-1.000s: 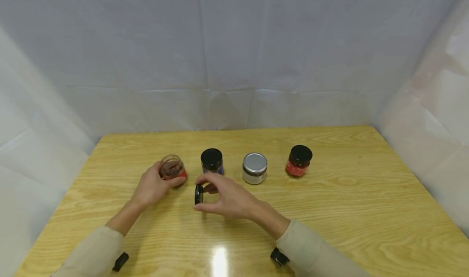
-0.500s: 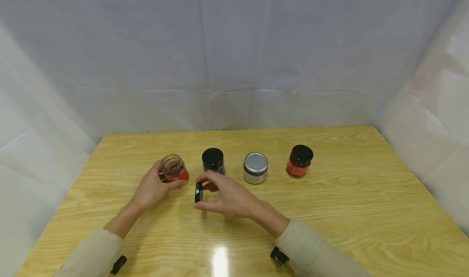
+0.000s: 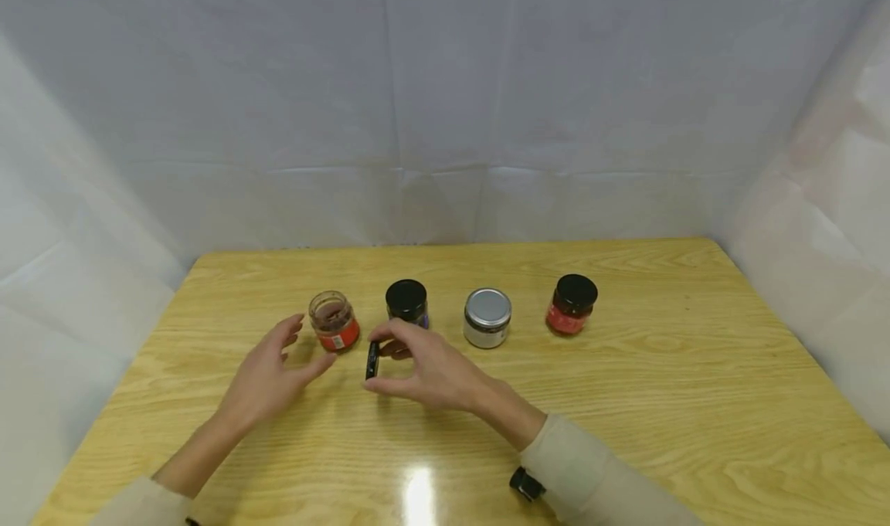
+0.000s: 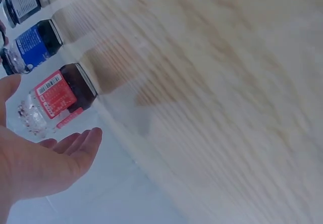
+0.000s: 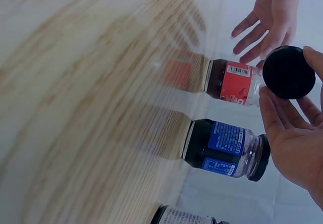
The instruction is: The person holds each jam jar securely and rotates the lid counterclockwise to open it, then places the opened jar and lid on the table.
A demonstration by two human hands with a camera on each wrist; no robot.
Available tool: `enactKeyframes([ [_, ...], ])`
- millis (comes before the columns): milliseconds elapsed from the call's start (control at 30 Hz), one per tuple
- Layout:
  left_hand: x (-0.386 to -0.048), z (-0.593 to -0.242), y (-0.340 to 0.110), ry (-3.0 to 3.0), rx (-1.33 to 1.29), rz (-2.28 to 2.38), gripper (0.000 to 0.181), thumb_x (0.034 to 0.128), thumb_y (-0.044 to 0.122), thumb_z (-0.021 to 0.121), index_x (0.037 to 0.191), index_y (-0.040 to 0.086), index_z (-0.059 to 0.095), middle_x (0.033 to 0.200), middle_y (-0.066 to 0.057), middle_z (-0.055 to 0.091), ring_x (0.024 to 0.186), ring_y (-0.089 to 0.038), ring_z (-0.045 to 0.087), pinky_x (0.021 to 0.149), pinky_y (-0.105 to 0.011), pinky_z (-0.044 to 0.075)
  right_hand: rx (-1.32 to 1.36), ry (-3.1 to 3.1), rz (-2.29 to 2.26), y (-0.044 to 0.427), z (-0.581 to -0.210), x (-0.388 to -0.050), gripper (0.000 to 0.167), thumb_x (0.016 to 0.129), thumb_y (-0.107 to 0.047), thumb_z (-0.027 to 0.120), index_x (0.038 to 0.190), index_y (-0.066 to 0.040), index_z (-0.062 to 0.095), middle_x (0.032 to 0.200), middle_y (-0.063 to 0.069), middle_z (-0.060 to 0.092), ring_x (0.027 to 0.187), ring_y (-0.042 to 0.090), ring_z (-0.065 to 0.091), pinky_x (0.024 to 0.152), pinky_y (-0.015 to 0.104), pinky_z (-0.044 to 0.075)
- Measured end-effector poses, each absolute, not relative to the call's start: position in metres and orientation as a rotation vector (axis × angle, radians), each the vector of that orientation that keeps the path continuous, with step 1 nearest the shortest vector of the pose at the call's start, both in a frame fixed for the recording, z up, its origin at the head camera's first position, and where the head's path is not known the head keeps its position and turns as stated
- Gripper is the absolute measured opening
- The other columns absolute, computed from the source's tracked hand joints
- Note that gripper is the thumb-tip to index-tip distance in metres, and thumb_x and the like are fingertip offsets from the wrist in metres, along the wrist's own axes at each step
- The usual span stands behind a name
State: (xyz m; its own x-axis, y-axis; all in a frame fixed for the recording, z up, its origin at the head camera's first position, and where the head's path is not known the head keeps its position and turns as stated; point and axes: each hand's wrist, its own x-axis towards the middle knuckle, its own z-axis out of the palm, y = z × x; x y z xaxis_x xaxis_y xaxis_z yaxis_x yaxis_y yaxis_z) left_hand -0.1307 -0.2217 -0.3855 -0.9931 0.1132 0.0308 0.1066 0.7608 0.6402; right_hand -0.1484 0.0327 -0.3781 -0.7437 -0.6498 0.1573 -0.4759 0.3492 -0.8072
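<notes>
An uncapped glass jar with a red label [image 3: 337, 329] and dark contents stands upright at the left of a row of jars. My left hand [image 3: 267, 375] is beside it, apart from it, fingers spread and holding nothing; the left wrist view shows the same gap between the hand [image 4: 50, 166] and the jar [image 4: 58, 98]. Between thumb and fingers, my right hand [image 3: 434, 368] pinches a black lid [image 3: 372, 361] by its rim, on edge above the table. The right wrist view shows the lid's flat black face [image 5: 288, 72].
Behind my right hand stands a blue-labelled jar with a black lid [image 3: 407, 298]. Farther right are a silver-lidded jar [image 3: 487, 317] and a red-labelled jar with a black lid [image 3: 572, 303]. White sheeting [image 3: 445, 109] surrounds the wooden table [image 3: 660, 402].
My left hand has let go of the open jar and drawn back toward the lower left. The jar stays standing. My right hand keeps the lid, now turned slightly more edge-on.
</notes>
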Motion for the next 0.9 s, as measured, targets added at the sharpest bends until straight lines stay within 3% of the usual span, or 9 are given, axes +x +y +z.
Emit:
enactKeyframes([
  [267, -0.117, -0.379, -0.223, 3.024, 0.198, 0.867, 0.084, 0.0905, 0.059, 0.052, 0.147, 0.0, 0.03, 0.142, -0.029, 0.037, 0.123, -0.048, 0.039, 0.089, -0.064, 0.037, -1.008, 2.343, -1.426, 0.024, -0.379, -0.149, 0.053, 0.084, -0.03, 0.075, 0.126, -0.011, 0.05, 0.122, -0.003, 0.054, 0.11, 0.008, 0.056, 0.093, 0.02, 0.043],
  [533, -0.11, -0.386, -0.23, 3.107, 0.285, 0.73, 0.082, 0.0895, 0.061, 0.052, 0.144, 0.001, 0.038, 0.142, -0.025, 0.039, 0.125, -0.046, 0.038, 0.095, -0.064, 0.032, -0.97, 2.298, -1.421, 0.015, -0.384, -0.15, 0.056, 0.081, -0.025, 0.078, 0.127, -0.008, 0.051, 0.122, -0.001, 0.054, 0.109, 0.007, 0.055, 0.092, 0.019, 0.042],
  [900, -0.107, -0.398, -0.242, 3.241, 0.414, 0.471, 0.078, 0.088, 0.059, 0.055, 0.139, 0.002, 0.045, 0.137, -0.027, 0.044, 0.118, -0.048, 0.045, 0.09, -0.063, 0.038, -0.952, 2.274, -1.363, -0.001, -0.397, -0.155, 0.053, 0.079, -0.021, 0.08, 0.123, -0.007, 0.053, 0.117, -0.005, 0.055, 0.107, 0.006, 0.057, 0.09, 0.019, 0.044],
])
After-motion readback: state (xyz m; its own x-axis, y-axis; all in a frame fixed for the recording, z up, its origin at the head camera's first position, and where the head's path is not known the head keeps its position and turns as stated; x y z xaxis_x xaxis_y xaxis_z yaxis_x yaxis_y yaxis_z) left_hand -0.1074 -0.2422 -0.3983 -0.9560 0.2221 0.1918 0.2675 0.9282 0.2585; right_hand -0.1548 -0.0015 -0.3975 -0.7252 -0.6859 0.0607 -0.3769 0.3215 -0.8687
